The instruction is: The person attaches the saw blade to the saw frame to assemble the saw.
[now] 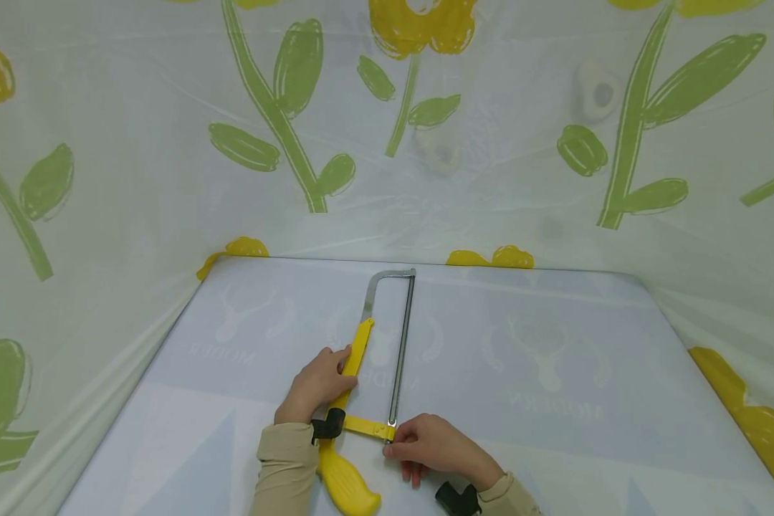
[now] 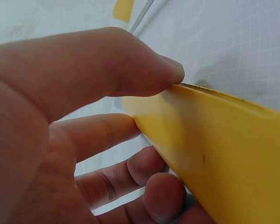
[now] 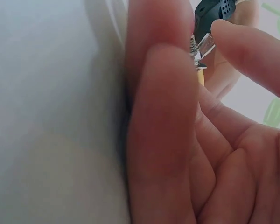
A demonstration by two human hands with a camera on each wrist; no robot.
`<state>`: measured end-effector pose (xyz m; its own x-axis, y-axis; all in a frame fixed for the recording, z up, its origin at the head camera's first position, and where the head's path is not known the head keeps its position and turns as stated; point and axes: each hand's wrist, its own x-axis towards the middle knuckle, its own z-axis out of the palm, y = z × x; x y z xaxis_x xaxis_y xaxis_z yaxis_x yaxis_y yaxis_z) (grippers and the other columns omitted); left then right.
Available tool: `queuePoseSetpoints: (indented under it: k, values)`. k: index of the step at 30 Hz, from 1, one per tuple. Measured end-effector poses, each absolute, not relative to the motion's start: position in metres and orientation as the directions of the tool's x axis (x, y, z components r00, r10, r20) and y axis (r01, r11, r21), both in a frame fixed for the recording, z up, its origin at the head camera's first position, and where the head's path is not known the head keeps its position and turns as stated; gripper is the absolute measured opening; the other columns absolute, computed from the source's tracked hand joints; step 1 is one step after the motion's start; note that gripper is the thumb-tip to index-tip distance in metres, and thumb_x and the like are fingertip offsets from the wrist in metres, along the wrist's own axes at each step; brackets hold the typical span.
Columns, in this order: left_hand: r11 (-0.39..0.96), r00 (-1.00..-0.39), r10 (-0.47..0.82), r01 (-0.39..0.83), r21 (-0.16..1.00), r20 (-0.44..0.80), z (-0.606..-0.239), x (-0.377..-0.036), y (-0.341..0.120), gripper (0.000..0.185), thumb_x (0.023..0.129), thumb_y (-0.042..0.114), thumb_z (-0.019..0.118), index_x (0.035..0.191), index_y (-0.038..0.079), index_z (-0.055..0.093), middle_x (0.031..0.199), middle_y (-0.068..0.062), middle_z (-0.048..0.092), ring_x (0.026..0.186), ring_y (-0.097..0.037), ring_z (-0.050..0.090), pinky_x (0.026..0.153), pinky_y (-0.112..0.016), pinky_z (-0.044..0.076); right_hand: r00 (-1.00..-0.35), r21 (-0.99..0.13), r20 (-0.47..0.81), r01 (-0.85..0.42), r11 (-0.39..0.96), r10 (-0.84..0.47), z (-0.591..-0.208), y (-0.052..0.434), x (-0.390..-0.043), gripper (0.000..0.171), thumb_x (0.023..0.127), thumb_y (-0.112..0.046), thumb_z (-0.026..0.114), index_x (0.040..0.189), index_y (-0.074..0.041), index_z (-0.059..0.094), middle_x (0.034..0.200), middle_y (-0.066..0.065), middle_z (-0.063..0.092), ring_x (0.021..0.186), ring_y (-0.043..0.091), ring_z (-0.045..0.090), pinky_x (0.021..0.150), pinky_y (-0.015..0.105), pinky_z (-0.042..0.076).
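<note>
A hacksaw with a yellow handle [image 1: 346, 481] and a silver front bow [image 1: 370, 297] lies on the table, its front end pointing away from me. My left hand [image 1: 316, 385] grips the yellow part of its frame [image 2: 219, 140], thumb on the upper edge and fingers along the side. The narrow blade [image 1: 403, 344] runs along the right, from the bow to the yellow crosspiece [image 1: 369, 428]. At that near corner, my right hand [image 1: 435, 446] has thumb and curled fingers around a small metal wing nut [image 3: 206, 45] on a threaded screw; the fingers partly hide it.
The pale table [image 1: 555, 337] carries faint printed antler shapes and lettering. A white curtain [image 1: 490, 193] with green stems and yellow flowers hangs behind and along both sides. Black wrist cameras [image 1: 458, 498] are strapped over tan sleeves [image 1: 287, 466].
</note>
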<state>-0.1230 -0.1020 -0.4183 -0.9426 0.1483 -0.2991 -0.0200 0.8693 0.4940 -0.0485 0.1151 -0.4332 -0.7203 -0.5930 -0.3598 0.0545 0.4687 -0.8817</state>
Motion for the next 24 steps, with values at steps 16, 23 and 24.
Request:
queuePoseSetpoints:
  k: [16, 23, 24]
  values:
    - [0.866, -0.940, 0.160, -0.012, 0.500, -0.300, -0.4169, -0.1230, -0.0993, 0.065, 0.078, 0.027, 0.061, 0.137, 0.015, 0.037, 0.078, -0.005, 0.039, 0.060, -0.017, 0.038, 0.053, -0.028, 0.029, -0.719, -0.892, -0.348, 0.056, 0.449, -0.602, -0.4382, 0.1189, -0.0492, 0.015, 0.082, -0.026, 0.061, 0.077, -0.012, 0.063, 0.055, 0.002, 0.060, 0.043, 0.016, 0.055, 0.043, 0.031, 0.045]
    - [0.865, -0.941, 0.154, -0.019, 0.502, -0.301, -0.4151, -0.1218, -0.1003, 0.065, 0.078, 0.027, 0.061, 0.137, 0.015, 0.037, 0.078, -0.005, 0.038, 0.060, -0.017, 0.038, 0.053, -0.028, 0.028, -0.725, -0.894, -0.361, 0.089, 0.439, -0.587, -0.4375, 0.1188, -0.0510, 0.018, 0.080, -0.029, 0.064, 0.078, -0.012, 0.060, 0.055, 0.004, 0.060, 0.043, 0.018, 0.056, 0.044, 0.033, 0.046]
    - [0.865, -0.942, 0.152, -0.020, 0.501, -0.300, -0.4147, -0.1216, -0.1005, 0.065, 0.078, 0.027, 0.061, 0.137, 0.015, 0.037, 0.078, -0.005, 0.038, 0.060, -0.017, 0.038, 0.053, -0.028, 0.028, -0.724, -0.894, -0.362, 0.092, 0.438, -0.588, -0.4370, 0.1186, -0.0510, 0.018, 0.080, -0.029, 0.064, 0.078, -0.012, 0.060, 0.055, 0.004, 0.060, 0.043, 0.018, 0.056, 0.044, 0.033, 0.046]
